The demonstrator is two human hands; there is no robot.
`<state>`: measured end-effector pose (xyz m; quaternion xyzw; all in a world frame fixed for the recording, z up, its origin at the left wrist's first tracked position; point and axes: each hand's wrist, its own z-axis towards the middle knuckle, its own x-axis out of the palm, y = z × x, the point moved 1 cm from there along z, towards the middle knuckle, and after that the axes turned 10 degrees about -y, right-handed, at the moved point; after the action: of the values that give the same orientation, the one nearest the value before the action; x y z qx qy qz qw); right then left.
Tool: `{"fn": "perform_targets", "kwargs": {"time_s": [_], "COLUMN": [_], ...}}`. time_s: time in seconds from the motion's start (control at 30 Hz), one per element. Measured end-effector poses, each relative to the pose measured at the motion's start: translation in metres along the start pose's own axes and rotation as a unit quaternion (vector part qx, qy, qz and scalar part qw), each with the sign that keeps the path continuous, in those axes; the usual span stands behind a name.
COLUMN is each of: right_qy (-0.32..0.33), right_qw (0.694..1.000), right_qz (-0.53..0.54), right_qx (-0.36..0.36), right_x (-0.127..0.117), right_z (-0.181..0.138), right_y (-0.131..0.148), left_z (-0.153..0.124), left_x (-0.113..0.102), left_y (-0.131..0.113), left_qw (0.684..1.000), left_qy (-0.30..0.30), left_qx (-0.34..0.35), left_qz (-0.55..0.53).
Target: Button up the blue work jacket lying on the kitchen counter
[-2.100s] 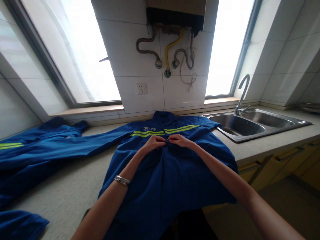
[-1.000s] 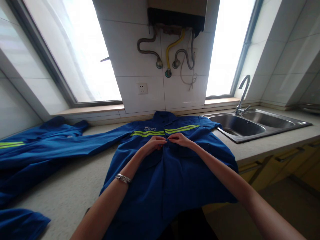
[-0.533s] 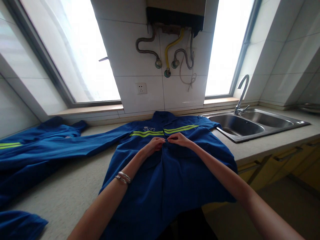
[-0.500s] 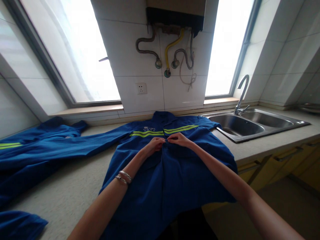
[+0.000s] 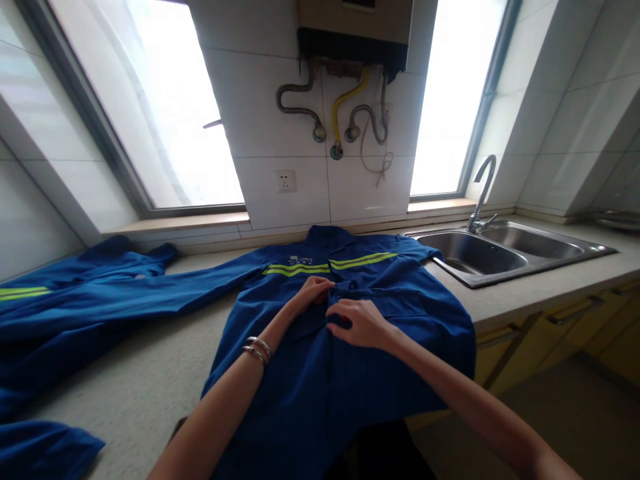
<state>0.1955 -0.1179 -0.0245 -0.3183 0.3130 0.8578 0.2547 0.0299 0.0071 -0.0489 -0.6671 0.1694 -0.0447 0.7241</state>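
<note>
Blue jacket (image 5: 300, 373) with yellow stripes (image 5: 295, 269) lay front up on the tabletop (image 5: 145, 373), near the sink (image 5: 547, 263). The left hand (image 5: 313, 291), bracelets (image 5: 261, 344) around its wrist, pinched the front opening just below the stripes. The right hand (image 5: 363, 323) was loosely curled over the front just beside it; whether it gripped fabric could not be told. More blue fabric (image 5: 100, 260) lay far left.
</note>
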Motion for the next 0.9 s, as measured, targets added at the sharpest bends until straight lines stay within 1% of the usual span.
{"fn": "perform_targets", "kwargs": {"time_s": [0.07,0.13,0.3,0.43,0.53,0.63,0.73,0.83,0.9], "right_qy": [0.015,0.012,-0.009,-0.042,-0.071,-0.107,-0.145,-0.182,-0.186], "right_qw": [0.998,0.994,0.989,0.984,0.982,0.979,0.968,0.954,0.944], "right_qz": [-0.056,-0.101,-0.12,-0.12,-0.087,-0.023,0.027,0.024,0.02], "right_qx": [0.002,0.03,0.081,0.124,0.15,0.172,0.202,0.237,0.27], "right_x": [0.0,-0.001,-0.004,0.006,0.014,0.013,0.0,-0.018,-0.029], "right_z": [-0.021,-0.036,-0.058,-0.073,-0.082,-0.086,-0.089,-0.095,-0.102], "right_y": [0.023,0.037,0.051,0.059,0.061,0.058,0.053,0.045,0.038], "left_z": [0.0,-0.002,-0.004,-0.004,-0.005,-0.011,-0.018,-0.027,-0.035], "left_x": [0.0,0.0,0.003,0.005,0.006,0.006,0.005,0.006,0.008], "left_y": [0.0,-0.001,-0.002,0.002,0.003,0.001,-0.001,-0.001,-0.001], "left_qw": [1.0,0.999,0.996,0.993,0.989,0.983,0.971,0.952,0.933], "left_qy": [0.022,0.029,0.005,-0.014,-0.026,-0.038,-0.041,-0.052,-0.067], "left_qx": [0.007,0.017,0.038,0.058,0.078,0.097,0.137,0.187,0.222], "left_qz": [0.014,0.036,0.081,0.105,0.125,0.152,0.189,0.237,0.276]}}
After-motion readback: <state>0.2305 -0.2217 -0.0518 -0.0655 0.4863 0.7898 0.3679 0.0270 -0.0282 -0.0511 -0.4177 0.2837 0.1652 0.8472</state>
